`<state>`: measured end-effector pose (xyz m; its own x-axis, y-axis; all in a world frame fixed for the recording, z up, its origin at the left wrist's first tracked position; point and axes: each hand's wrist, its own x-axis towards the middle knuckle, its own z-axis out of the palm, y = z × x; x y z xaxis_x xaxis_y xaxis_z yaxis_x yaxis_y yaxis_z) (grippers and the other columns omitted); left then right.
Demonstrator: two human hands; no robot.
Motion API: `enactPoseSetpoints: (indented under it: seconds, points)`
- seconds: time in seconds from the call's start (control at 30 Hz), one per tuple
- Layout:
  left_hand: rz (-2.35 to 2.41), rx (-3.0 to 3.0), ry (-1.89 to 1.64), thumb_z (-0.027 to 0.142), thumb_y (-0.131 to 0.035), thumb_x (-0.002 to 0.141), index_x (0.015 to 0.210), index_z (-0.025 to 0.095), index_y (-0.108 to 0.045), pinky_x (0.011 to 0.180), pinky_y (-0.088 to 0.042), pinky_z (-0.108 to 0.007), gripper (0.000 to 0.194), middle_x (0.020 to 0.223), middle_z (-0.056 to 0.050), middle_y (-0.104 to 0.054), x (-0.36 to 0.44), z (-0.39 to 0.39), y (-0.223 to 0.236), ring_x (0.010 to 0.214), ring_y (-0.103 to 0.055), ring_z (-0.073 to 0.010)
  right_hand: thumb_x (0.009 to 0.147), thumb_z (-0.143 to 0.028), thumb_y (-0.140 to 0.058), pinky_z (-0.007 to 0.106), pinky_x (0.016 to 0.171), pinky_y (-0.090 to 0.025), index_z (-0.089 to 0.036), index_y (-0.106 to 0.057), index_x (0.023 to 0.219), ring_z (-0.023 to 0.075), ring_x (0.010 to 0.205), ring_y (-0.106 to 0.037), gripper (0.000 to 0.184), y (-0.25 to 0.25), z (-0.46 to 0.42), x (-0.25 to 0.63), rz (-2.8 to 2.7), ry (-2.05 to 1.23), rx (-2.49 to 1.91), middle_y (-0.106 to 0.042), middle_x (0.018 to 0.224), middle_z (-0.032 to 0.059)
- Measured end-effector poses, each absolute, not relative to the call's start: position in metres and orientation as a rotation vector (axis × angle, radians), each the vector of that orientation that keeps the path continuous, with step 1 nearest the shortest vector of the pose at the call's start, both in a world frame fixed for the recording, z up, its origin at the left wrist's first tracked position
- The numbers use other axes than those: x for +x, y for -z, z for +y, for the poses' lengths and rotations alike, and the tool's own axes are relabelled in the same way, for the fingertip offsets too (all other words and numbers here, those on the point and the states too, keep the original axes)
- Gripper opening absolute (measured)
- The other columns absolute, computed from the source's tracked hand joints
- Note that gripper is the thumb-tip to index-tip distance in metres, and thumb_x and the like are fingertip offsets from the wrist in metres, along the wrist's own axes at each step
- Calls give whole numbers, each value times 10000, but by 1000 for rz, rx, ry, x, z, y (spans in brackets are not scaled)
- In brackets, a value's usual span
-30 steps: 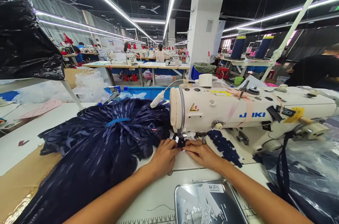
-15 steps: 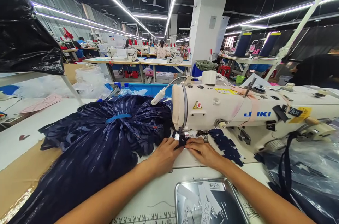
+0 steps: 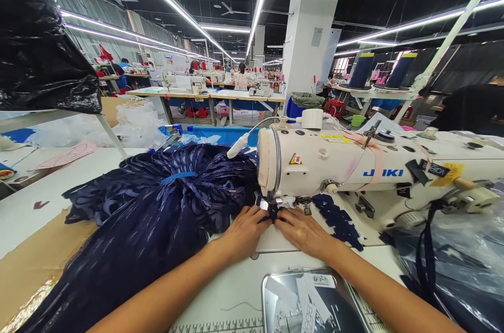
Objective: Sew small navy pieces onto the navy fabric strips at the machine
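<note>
Left hand (image 3: 244, 233) and right hand (image 3: 302, 232) pinch, it seems, dark fabric (image 3: 272, 211) under the sewing machine's (image 3: 315, 159) needle area; left of them lies a tied navy bundle (image 3: 157, 207); nearest the wearer, a metal tray (image 3: 275, 296) of labels (image 3: 309, 304).

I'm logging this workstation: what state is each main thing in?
Navy bundle: gathered, tied with a blue band
Tray: open, holding labels
Left hand: fingers on dark fabric
Right hand: fingers on dark fabric
Thread cones: upright, wound with navy thread
</note>
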<state>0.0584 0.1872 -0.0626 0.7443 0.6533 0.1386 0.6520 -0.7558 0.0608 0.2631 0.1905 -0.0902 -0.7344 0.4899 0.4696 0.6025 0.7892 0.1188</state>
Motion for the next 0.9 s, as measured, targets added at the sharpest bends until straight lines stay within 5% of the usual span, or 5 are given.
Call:
enactPoseSetpoints:
  seconds: [0.9]
  points:
    - [1142,2970,-275,9,-469,781,1127,161,-559,869,-389,-370,389,1197,-63,-575,54,189,60,1062,-495,-218,866,-183,-441,342,748,-506,-149,-612,956,197,838,-600,196,95,193,256,-2509,416,-920,-616,968,108]
